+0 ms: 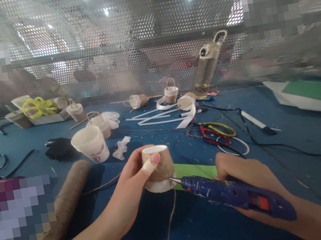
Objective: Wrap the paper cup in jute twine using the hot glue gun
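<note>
My left hand point(129, 191) is closed around an upside-down paper cup wrapped in brown twine point(160, 165); a plaster covers the thumb tip. Only the cup's white rim at the bottom is bare of twine. My right hand point(251, 178) grips a blue hot glue gun point(236, 195), whose metal nozzle touches the cup's lower edge. A loose strand of twine point(169, 226) hangs from the cup toward me. Behind the cup lies a green paper strip point(194, 170) on the blue table point(277, 149).
A thick roll of twine point(61, 208) lies at the left. A white foam cup point(90, 144), several twine-wrapped cup baskets point(170, 91), white paper strips point(160, 116), red and yellow scissors point(215, 131), black cables and a water bottle point(208, 66) lie beyond. A perforated metal screen stands behind.
</note>
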Demonstrator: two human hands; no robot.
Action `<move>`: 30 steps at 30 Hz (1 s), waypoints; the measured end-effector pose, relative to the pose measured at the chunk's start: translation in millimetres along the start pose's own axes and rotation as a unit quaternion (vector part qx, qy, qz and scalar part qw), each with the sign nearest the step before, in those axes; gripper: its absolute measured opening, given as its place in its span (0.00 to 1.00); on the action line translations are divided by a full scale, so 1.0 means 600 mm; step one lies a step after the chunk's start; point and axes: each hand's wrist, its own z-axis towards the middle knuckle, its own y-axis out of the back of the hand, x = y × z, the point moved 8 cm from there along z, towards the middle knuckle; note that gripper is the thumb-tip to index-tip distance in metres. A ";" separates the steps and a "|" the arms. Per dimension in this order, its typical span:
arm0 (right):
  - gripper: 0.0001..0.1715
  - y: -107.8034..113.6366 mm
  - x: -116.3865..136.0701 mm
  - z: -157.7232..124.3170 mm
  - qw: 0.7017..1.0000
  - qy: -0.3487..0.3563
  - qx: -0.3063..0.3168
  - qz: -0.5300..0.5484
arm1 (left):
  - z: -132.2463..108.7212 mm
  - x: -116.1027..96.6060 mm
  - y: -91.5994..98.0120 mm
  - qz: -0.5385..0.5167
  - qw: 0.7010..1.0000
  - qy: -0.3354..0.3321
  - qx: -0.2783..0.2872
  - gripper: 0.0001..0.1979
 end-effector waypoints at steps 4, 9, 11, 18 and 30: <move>0.20 0.001 0.002 0.001 1.000 -0.001 0.007 -0.005 | -0.001 0.001 0.001 0.008 1.000 0.006 -0.003 0.24; 0.15 0.011 0.009 0.008 0.999 -0.035 0.008 0.002 | 0.000 -0.002 0.001 0.007 1.000 0.000 -0.006 0.23; 0.13 0.016 0.015 0.012 0.999 -0.048 0.006 0.012 | -0.001 -0.002 0.001 0.005 1.000 0.005 -0.007 0.23; 0.14 0.020 0.015 0.015 0.997 -0.075 0.007 0.007 | -0.001 -0.001 -0.004 -0.028 0.999 0.013 0.011 0.22; 0.14 0.014 0.012 0.010 0.999 -0.048 0.007 0.006 | -0.004 0.005 -0.004 -0.052 0.998 0.029 0.023 0.24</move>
